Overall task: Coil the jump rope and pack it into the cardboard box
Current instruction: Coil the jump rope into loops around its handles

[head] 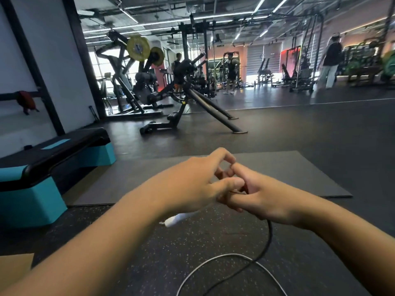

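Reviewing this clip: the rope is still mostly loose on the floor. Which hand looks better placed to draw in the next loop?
Probably the left hand. The right hand appears to pinch the rope, which hangs from beneath it to the floor, so it serves as anchor. The left's fingers seem freer, though their overlap hides the exact grip.

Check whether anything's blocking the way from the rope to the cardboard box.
Cannot tell: only a tan corner at the lower left might be the box. The hands meet over the rope, which trails on bare floor; nothing visible lies between.

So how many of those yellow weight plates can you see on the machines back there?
2. The larger yellow plate sits on the machine at the upper left; the smaller yellow plate is just to its right. More may be hidden behind the equipment.
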